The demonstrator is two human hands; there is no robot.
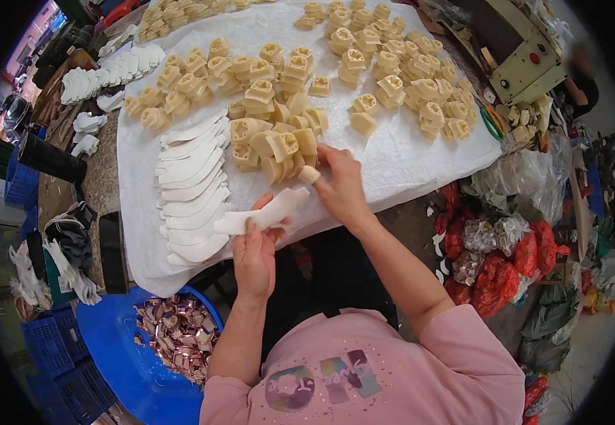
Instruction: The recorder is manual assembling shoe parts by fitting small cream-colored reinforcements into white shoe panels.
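My left hand (254, 258) is closed on a white curved strip (282, 210), pinched between thumb and fingers, its right end raised and blurred. My right hand (343, 185) is beside a heap of beige shoe heels (279, 142), fingers near its right side and apart from the thumb. A small beige cap-like piece (309, 174) sits at the thumb's tip; whether it is worn or held is unclear. To the left of the heap, more white curved strips (190, 184) lie overlapped in a column on the white-covered table (392, 159).
More beige heels (420, 78) stand at the back and right. White pieces (112, 71) lie on the left-hand surface. Below left is a blue tub (120, 340) of shiny pinkish pieces. Red and clear bags (498, 269) pile up on the right floor, near a green-grey machine (527, 64).
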